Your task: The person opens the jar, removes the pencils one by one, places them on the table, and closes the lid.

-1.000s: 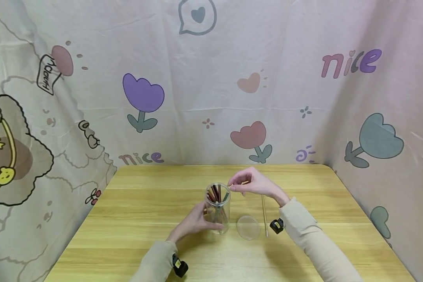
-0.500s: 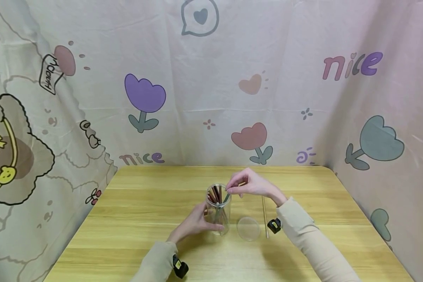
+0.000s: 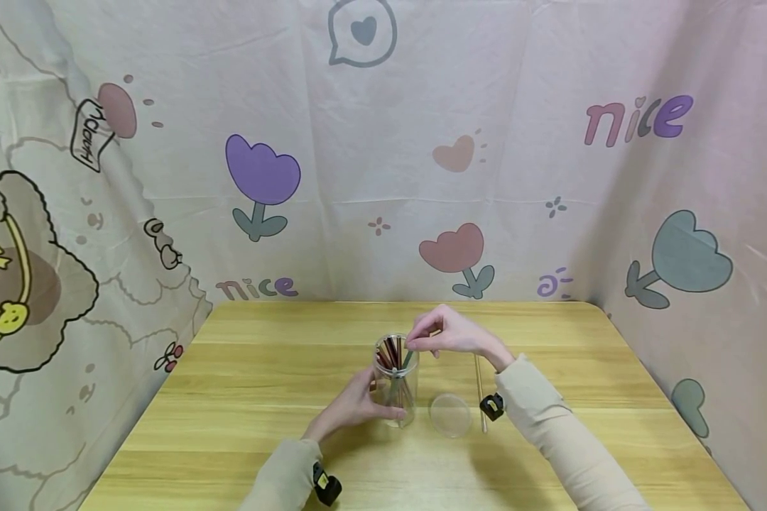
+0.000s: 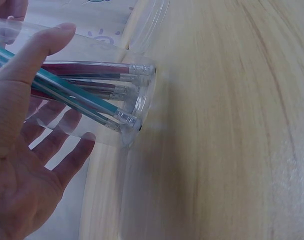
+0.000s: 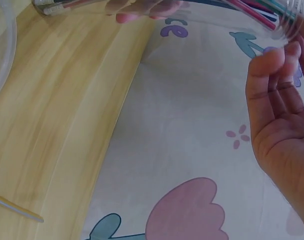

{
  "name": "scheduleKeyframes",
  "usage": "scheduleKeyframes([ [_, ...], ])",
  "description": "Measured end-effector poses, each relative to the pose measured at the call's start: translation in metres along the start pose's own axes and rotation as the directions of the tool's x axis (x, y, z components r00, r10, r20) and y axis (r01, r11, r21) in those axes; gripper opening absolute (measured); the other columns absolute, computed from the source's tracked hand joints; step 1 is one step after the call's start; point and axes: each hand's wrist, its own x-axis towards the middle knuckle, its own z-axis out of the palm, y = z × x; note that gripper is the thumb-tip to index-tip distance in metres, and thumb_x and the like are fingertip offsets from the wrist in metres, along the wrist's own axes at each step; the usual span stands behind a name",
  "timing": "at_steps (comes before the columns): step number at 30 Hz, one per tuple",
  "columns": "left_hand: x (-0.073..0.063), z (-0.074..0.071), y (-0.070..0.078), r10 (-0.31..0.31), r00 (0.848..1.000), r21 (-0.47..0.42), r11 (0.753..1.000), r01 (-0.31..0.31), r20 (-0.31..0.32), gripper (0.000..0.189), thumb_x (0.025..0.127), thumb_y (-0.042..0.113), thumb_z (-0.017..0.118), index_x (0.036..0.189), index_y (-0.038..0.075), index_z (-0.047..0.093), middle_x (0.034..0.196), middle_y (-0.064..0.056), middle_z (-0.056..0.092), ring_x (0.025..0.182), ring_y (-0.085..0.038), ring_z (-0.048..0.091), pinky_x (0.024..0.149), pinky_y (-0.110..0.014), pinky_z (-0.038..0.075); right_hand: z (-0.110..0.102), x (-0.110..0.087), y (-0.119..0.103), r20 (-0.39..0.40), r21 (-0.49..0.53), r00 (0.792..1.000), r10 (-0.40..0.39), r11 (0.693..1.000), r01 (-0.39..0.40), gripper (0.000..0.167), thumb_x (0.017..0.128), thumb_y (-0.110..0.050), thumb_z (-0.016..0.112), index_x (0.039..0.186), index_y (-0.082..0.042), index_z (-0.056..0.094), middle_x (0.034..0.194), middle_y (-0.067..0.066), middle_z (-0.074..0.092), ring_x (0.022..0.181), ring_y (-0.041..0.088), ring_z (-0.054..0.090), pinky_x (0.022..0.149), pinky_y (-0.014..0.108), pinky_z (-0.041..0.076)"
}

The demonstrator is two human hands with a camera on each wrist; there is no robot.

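Observation:
A clear plastic jar [image 3: 410, 390] stands upright on the table, holding several pencils [image 3: 390, 349] in red, dark and green tones. My left hand [image 3: 356, 399] grips the jar's side, thumb in front and fingers behind. In the left wrist view, the pencils' eraser ends rest at the jar's bottom, a teal pencil [image 4: 87, 94] among them. At the jar's rim, my right hand [image 3: 452, 332] pinches the upper end of a green pencil [image 3: 408, 359] between thumb and forefinger. The right wrist view shows that hand [image 5: 281, 100] close by the jar's mouth.
A round clear lid [image 3: 450, 416] lies flat just right of the jar. Beyond it, a yellow pencil [image 3: 480, 387] lies on the wooden table [image 3: 243, 397], partly under the right forearm. A patterned cloth [image 3: 358, 170] hangs behind and along the sides.
The right hand has moved slightly left and down to the jar's rim, its fingertips now on the green pencil's end. The left hand and jar have stayed in place.

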Motion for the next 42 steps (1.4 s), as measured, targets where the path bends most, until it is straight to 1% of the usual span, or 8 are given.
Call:
scheduleKeyframes([
  [7,0.000,0.000,0.000,0.000,1.000,0.007,1.000,0.000,-0.005,0.085,0.073,0.028,0.091,0.146,0.014,0.049,0.145,-0.009,0.058,0.135,-0.035,0.053,0.112,-0.062,0.046,0.008,0.002,0.000,-0.060,-0.074,0.998,-0.027,0.997,0.022,0.012,0.092,-0.006,0.072,0.098,0.000,0.079,0.079,0.011,0.068,0.071,0.002,0.048,0.060,0.013,0.045],
  [11,0.000,0.000,-0.001,-0.001,1.000,0.005,1.000,0.001,-0.004,0.087,0.073,0.029,0.091,0.147,0.012,0.047,0.144,-0.009,0.059,0.135,-0.035,0.053,0.112,-0.062,0.045,0.012,0.002,0.000,-0.084,-0.135,0.995,-0.062,0.990,0.050,0.010,0.092,-0.007,0.072,0.095,-0.003,0.080,0.075,0.004,0.062,0.068,0.001,0.044,0.057,0.012,0.039],
  [16,0.000,0.001,-0.001,-0.004,1.000,0.002,1.000,0.004,-0.005,0.087,0.073,0.030,0.091,0.145,0.009,0.048,0.142,-0.008,0.061,0.134,-0.034,0.054,0.112,-0.062,0.046,0.015,0.002,-0.002,-0.092,-0.289,0.981,-0.172,0.947,0.139,0.009,0.092,-0.009,0.072,0.090,-0.007,0.080,0.068,-0.002,0.053,0.061,-0.001,0.037,0.053,0.012,0.032],
  [20,0.000,0.001,-0.002,0.004,1.000,0.009,1.000,-0.004,-0.009,0.082,0.072,0.031,0.091,0.142,0.013,0.051,0.140,-0.007,0.062,0.134,-0.033,0.055,0.112,-0.060,0.047,0.017,0.002,-0.004,-0.093,-0.354,0.975,-0.201,0.922,0.156,0.010,0.093,-0.009,0.071,0.091,-0.008,0.080,0.070,-0.002,0.058,0.060,-0.003,0.039,0.051,0.012,0.035],
  [27,0.001,0.000,-0.001,0.011,1.000,0.004,1.000,-0.011,-0.006,0.085,0.073,0.031,0.091,0.144,0.010,0.049,0.142,-0.007,0.061,0.135,-0.034,0.054,0.112,-0.061,0.046,0.018,0.003,-0.005,-0.094,-0.370,0.977,-0.193,0.918,0.145,0.010,0.094,-0.010,0.071,0.091,-0.008,0.080,0.073,0.000,0.062,0.060,-0.003,0.041,0.051,0.012,0.038],
  [31,0.000,0.000,-0.001,0.004,1.000,-0.001,1.000,-0.004,-0.001,0.088,0.073,0.030,0.090,0.146,0.008,0.047,0.143,-0.008,0.060,0.135,-0.034,0.054,0.113,-0.061,0.046,0.020,0.004,-0.004,-0.114,-0.393,0.972,-0.206,0.908,0.147,0.010,0.093,-0.008,0.070,0.092,-0.007,0.080,0.072,-0.001,0.062,0.060,-0.004,0.041,0.051,0.012,0.038],
  [39,0.001,0.001,-0.003,0.011,1.000,0.000,1.000,-0.011,-0.001,0.084,0.073,0.032,0.090,0.143,0.009,0.050,0.139,-0.008,0.063,0.131,-0.032,0.057,0.111,-0.058,0.049,0.026,0.003,0.000,-0.179,-0.440,0.939,-0.294,0.878,0.191,0.008,0.094,-0.006,0.069,0.093,-0.006,0.076,0.077,-0.001,0.064,0.063,-0.005,0.043,0.052,0.013,0.041],
  [42,0.000,0.001,-0.003,0.013,1.000,-0.001,1.000,-0.013,-0.001,0.084,0.073,0.032,0.090,0.144,0.010,0.049,0.141,-0.008,0.062,0.132,-0.033,0.056,0.111,-0.059,0.048,0.028,0.002,0.003,-0.215,-0.428,0.922,-0.321,0.880,0.206,0.007,0.095,-0.004,0.066,0.094,-0.005,0.073,0.078,0.001,0.066,0.065,-0.004,0.044,0.053,0.014,0.042],
])
